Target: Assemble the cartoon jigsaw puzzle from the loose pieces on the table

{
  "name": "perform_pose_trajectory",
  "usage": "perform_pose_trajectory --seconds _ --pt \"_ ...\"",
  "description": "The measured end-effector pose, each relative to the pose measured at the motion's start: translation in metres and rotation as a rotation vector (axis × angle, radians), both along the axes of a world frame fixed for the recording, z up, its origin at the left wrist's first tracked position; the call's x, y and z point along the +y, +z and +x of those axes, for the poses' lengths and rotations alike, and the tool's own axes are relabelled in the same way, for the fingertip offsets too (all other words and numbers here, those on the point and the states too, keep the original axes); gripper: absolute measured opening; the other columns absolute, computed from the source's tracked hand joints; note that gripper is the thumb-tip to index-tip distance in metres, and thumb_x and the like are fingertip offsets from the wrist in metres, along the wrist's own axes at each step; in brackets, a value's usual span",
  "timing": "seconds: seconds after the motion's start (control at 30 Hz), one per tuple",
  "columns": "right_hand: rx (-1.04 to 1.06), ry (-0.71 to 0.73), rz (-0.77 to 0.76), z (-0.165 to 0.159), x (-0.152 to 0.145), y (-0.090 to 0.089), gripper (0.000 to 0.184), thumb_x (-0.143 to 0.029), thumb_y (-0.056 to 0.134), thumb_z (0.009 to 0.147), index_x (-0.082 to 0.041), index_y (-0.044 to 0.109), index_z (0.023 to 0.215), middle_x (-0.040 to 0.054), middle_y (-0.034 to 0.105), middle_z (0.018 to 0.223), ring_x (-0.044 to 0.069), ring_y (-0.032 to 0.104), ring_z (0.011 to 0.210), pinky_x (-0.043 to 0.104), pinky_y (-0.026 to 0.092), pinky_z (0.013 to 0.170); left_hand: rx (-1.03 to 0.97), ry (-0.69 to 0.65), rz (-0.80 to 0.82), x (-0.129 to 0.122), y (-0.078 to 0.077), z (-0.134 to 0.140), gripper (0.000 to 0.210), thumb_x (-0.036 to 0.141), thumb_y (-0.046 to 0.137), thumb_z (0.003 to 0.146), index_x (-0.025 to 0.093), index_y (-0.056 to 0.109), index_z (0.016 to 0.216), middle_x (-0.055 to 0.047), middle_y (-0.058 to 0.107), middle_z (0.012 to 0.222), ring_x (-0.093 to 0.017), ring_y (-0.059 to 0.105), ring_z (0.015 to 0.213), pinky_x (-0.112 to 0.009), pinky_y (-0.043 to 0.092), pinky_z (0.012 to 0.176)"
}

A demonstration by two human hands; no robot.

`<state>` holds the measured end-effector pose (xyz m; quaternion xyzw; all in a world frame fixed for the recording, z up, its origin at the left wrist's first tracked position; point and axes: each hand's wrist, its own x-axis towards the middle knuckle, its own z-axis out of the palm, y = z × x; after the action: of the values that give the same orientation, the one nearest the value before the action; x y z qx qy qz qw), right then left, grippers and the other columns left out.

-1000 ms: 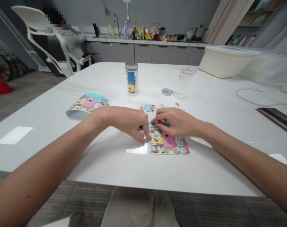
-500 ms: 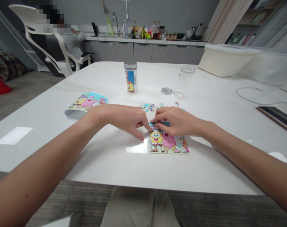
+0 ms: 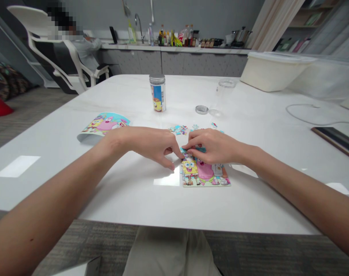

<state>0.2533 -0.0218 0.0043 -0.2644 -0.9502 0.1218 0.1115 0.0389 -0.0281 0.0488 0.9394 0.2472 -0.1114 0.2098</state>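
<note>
A partly assembled cartoon jigsaw puzzle (image 3: pixel 205 175) lies flat near the front of the white table, showing a yellow square figure and a pink one. My left hand (image 3: pixel 155 145) is open, its index fingertip touching the puzzle's upper left edge and its thumb apart over the tabletop. At the top left corner, my right hand (image 3: pixel 210 145) has thumb and index finger pinched on a puzzle piece, mostly hidden by the fingers. Its palm covers part of the puzzle's upper side. Several loose puzzle pieces (image 3: pixel 178 129) lie just beyond the hands.
A curled picture sheet (image 3: pixel 107 123) lies left. Behind stand a lidded puzzle jar (image 3: pixel 157 94), a round lid (image 3: pixel 201 110) and a clear jar (image 3: pixel 226 92). To the right are a phone (image 3: pixel 338 141), a cable (image 3: pixel 295 117) and a cream bin (image 3: pixel 274 73). A person (image 3: pixel 86 50) sits far left.
Both hands keep nearly the same pose at the puzzle's upper left corner. The view has shifted very slightly.
</note>
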Motion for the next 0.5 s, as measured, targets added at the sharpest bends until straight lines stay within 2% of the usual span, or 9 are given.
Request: perform_pose_trajectory --seconds 0.3,0.5 --pt "-0.006 -0.001 -0.004 -0.001 0.000 0.000 0.025 -0.015 0.052 0.081 -0.019 0.075 0.091 0.0035 0.065 0.081 0.013 0.055 0.069 0.027 0.037 0.062 0.001 0.078 0.049 0.000 0.003 -0.002 0.034 0.035 0.064 0.083 0.027 0.069 0.116 0.006 0.047 0.054 -0.009 0.040 0.046 -0.023 0.029 0.051" --pt "0.031 -0.023 0.044 -0.001 -0.001 0.003 0.031 -0.012 0.050 0.081 -0.019 0.072 0.102 0.0039 0.069 0.085 0.015 0.059 0.074 0.027 0.039 0.065 -0.031 0.170 0.238 0.004 -0.007 -0.001 0.023 0.039 0.059 0.086 0.020 0.072 0.088 0.002 0.060 0.063 -0.010 0.051 0.054 -0.023 0.034 0.058"
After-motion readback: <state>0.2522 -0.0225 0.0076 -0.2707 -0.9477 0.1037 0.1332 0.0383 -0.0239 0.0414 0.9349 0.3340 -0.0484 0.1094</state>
